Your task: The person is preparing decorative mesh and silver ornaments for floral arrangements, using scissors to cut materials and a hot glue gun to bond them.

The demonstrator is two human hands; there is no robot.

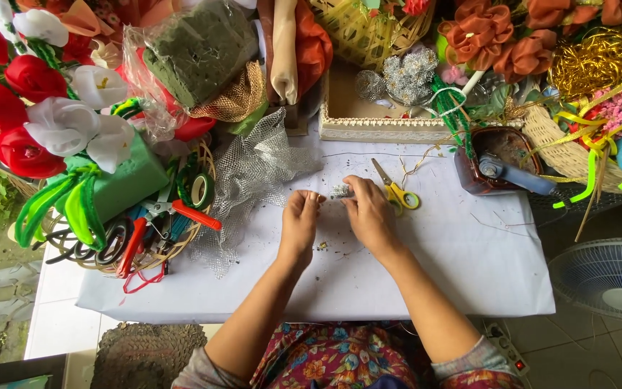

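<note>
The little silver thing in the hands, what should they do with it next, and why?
Probably keep pinching and shaping it: both the left hand and the right hand hold the small silver piece between fingertips, and the yellow scissors lie unused beside them.

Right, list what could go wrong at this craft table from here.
1. The small silvery piece pinched between the left hand and right hand looks tiny; it could slip and get lost among the scraps on the white cloth.
2. The yellow-handled scissors lie right beside the right hand; a sideways move might catch them.
3. The silver mesh sits near the left hand and could snag.
</note>
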